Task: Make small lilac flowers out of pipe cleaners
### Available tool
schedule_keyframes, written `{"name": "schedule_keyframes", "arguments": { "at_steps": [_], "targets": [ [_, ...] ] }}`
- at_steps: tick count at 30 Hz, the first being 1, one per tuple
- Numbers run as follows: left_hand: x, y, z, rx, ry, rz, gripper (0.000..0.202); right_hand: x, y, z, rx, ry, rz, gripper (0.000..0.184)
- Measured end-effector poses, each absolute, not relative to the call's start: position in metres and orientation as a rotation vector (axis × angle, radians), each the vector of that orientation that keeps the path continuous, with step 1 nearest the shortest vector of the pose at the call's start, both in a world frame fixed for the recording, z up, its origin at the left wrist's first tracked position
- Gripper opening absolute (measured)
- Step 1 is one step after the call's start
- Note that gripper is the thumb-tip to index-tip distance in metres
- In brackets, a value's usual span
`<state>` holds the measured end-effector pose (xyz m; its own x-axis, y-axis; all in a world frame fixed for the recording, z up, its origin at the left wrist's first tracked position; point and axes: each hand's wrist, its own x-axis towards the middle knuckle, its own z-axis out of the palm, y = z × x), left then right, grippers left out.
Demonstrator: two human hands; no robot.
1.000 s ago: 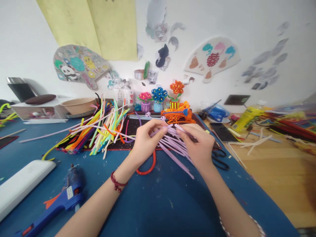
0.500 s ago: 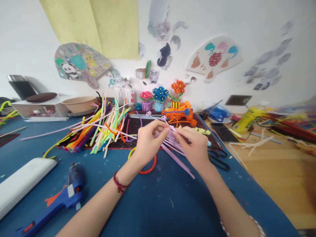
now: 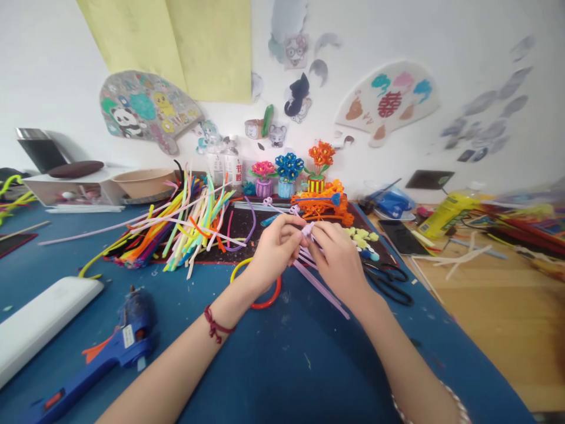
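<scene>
My left hand (image 3: 273,252) and my right hand (image 3: 336,259) meet above the blue table mat (image 3: 286,359), both pinched on a lilac pipe cleaner (image 3: 308,228) that is curled at its tip. Under my right hand lies a bundle of lilac pipe cleaners (image 3: 320,287) fanning toward the front right. A red ring (image 3: 268,301) and a yellow loop (image 3: 238,270) of pipe cleaner lie below my left hand. A red cord bracelet circles my left wrist.
A heap of coloured pipe cleaners (image 3: 185,227) lies at the left. A blue glue gun (image 3: 110,359) and a white case (image 3: 39,327) sit front left. Black scissors (image 3: 391,282) lie right of my hands. Small pipe-cleaner flower pots (image 3: 286,171) stand by the wall.
My hands have drawn closer together and slightly farther from me, and the lilac strand between them is now curled into a small coil at the fingertips.
</scene>
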<state>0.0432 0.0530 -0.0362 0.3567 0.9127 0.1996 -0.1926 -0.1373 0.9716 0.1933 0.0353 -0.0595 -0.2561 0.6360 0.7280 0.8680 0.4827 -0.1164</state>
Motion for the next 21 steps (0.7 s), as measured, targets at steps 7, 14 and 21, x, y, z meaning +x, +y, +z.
{"name": "schedule_keyframes", "arguments": {
  "at_steps": [7,14,21],
  "targets": [
    [0.0424,0.0561,-0.0385,1.562,0.8,1.071,0.021,0.1969,0.0377,-0.0644,-1.197,-1.972,-0.341,0.02],
    [0.0347,0.058,-0.0388,2.335,1.123,1.061,0.019,0.2017,0.0387,-0.0646,-1.278,-2.02,-0.434,0.02],
    [0.0385,0.059,-0.0449,2.076,1.092,1.055,0.011,0.1987,0.0358,-0.0679,-1.383,-1.972,-0.23,0.014]
  ]
}}
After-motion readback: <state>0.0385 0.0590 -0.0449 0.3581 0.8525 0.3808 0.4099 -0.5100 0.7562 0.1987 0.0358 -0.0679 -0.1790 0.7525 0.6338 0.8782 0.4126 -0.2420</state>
